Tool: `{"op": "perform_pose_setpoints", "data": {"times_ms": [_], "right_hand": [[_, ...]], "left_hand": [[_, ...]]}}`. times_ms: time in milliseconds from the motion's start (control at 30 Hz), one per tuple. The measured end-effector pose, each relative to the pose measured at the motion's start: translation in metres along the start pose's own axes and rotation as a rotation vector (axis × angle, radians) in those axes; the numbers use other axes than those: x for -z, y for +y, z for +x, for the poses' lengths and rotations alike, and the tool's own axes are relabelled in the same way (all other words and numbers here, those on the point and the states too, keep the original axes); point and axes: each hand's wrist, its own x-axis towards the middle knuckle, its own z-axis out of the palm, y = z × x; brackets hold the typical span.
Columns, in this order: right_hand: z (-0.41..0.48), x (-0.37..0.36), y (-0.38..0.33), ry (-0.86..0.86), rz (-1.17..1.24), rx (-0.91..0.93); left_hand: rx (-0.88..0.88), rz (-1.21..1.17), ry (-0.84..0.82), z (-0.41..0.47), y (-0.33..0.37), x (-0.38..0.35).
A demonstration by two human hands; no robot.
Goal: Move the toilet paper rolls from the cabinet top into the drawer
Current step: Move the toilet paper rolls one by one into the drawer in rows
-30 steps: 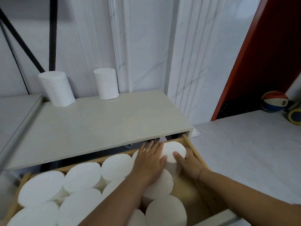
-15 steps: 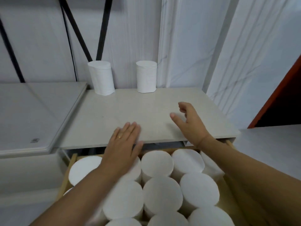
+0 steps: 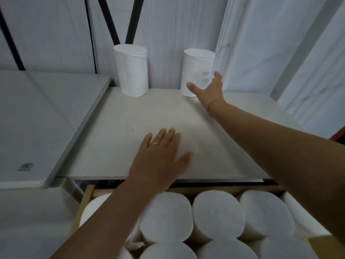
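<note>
Two white toilet paper rolls stand upright at the back of the grey cabinet top [image 3: 130, 139]: the left roll [image 3: 132, 70] and the right roll [image 3: 197, 70]. My right hand [image 3: 209, 88] is spread open right at the right roll, thumb in front of its base, fingers by its right side; it has not closed around it. My left hand [image 3: 162, 156] hovers flat and open over the front part of the cabinet top, holding nothing. Below, the open wooden drawer [image 3: 87, 197] is packed with several white rolls [image 3: 218, 215] standing on end.
A second grey surface [image 3: 37, 118] adjoins the cabinet on the left, with a small logo near its front corner. White marble-look wall panels and black diagonal bars rise behind the rolls. A red edge [image 3: 340, 135] shows at the far right.
Both hands left the drawer and moved up over the cabinet top. My right hand has reached back to the right roll; my left hand advanced over the front of the top.
</note>
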Motion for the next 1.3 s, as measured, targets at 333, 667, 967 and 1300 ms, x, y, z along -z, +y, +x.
{"op": "perform_pose_setpoints", "data": {"times_ms": [333, 667, 967, 1300], "right_hand": [[0.048, -0.039, 0.016, 0.192, -0.045, 0.016], [0.058, -0.050, 0.016, 0.271, -0.072, 0.032], [-0.038, 0.004, 0.013, 0.147, -0.035, 0.114], [-0.222, 0.123, 0.014, 0.068, -0.033, 0.192]], "left_hand": [[0.010, -0.015, 0.059, 0.000, 0.001, -0.006], [0.014, -0.025, 0.080, -0.001, 0.000, -0.006], [0.026, 0.033, 0.025, 0.001, 0.000, -0.002], [0.323, -1.184, 0.153, -0.036, 0.090, 0.045]]}}
